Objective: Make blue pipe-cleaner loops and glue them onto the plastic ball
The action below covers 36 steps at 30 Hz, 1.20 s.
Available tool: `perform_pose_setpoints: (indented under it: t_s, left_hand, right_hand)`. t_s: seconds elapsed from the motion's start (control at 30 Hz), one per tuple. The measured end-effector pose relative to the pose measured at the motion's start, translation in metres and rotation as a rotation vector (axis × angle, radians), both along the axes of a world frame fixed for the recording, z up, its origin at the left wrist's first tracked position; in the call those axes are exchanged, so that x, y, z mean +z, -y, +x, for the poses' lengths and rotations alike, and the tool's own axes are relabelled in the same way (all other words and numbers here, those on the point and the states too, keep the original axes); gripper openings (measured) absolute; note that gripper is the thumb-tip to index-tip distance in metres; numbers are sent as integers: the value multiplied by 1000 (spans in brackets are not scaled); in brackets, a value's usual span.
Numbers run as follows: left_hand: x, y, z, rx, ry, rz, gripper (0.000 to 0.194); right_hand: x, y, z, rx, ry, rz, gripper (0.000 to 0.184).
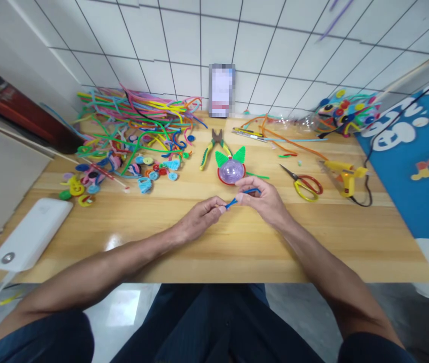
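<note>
Both my hands hold one short blue pipe cleaner (237, 198) above the wooden table (214, 242). My left hand (199, 218) pinches its left end with closed fingers. My right hand (263, 200) is closed round its right end. Just beyond my hands sits a clear purple ball (231, 170) on a red ring, with two green pipe-cleaner ears standing up from it.
A big heap of coloured pipe cleaners (135, 123) and small coiled pieces fills the back left. Pliers (214, 143), red-and-yellow scissors (305, 184), a yellow glue gun (345, 176) and a white box (29, 234) lie around. A blue mat (415, 151) is at the right.
</note>
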<state>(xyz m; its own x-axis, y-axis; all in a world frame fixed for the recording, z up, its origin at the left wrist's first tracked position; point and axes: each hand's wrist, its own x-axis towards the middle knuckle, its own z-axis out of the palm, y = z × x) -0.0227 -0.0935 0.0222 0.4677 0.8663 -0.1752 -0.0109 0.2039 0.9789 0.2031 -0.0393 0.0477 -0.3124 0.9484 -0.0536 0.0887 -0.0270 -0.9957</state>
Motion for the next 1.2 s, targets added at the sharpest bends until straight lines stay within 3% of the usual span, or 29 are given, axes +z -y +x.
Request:
perform_pose_setpoints:
  t_s: [0.17, 0.27, 0.5, 0.77, 0.87, 1.07, 1.2]
  left_hand:
    - [-4, -1, 2, 188, 117, -57, 50]
    - [-1, -1, 0, 212, 93, -9, 50]
    - [-7, 2, -3, 127, -97, 171, 37]
    - [-1, 2, -6, 47, -219, 162, 31]
    - [-2, 2, -5, 40, -161, 103, 34]
    - [-11, -10, -9, -43, 208, -229, 54]
    - [-14, -21, -14, -102, 173, -182, 49]
  right_hand:
    - [8, 3, -5, -141, -194, -118, 42]
    - [5, 11, -14, -96, -200, -190, 42]
    - [-21, 24, -32, -55, -159, -221, 32]
    - [-20, 24, -27, -22, -29, -187, 25]
    - [-20, 22, -27, -55, -7, -174, 23]
    - [-15, 15, -25, -162, -73, -104, 20]
    - [-4, 12, -21, -201, -31, -46, 22]
